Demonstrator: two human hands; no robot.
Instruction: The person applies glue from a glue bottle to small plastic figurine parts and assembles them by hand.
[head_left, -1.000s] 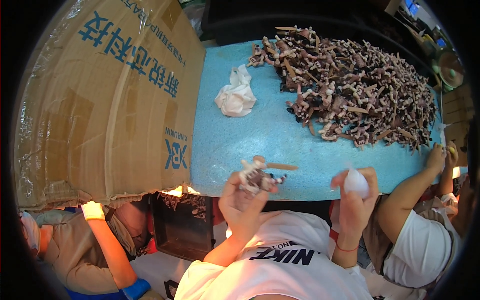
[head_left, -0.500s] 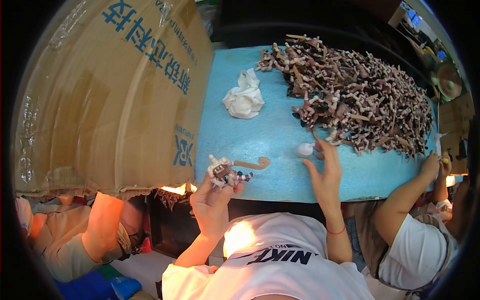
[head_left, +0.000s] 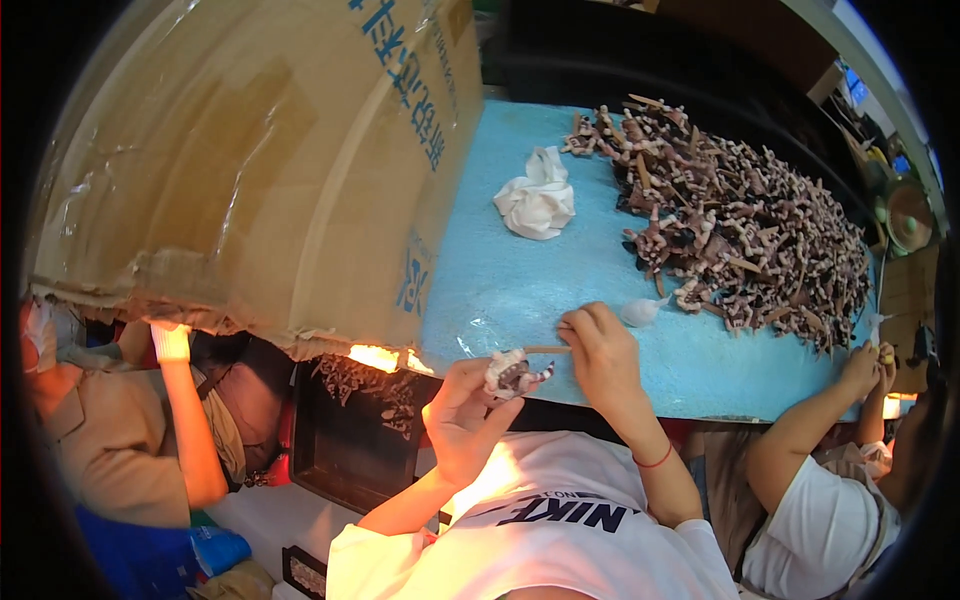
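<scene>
My left hand (head_left: 462, 425) is closed around a small toy figure (head_left: 508, 377) in cream and brown with a striped limb, just past the near edge of the blue tabletop (head_left: 500, 290). A thin tan strip (head_left: 547, 349) reaches from the figure to my right hand (head_left: 608, 368). The right fingers are pinched at the strip's far end and hide its tip. Just beyond those fingers lies a small white rounded piece (head_left: 643, 312) with a narrow end.
A big pile of similar figures (head_left: 760, 240) covers the right of the table. Crumpled white cloth (head_left: 538, 195) lies farther back. A tall cardboard box (head_left: 250, 180) blocks the left. Below it is a dark tray (head_left: 340, 465). Co-workers' arms (head_left: 800, 430) show at both sides.
My right hand has moved left from beside the white piece to the tan strip, and its fingers have closed there. The left hand has turned the figure slightly. The view has shifted.
</scene>
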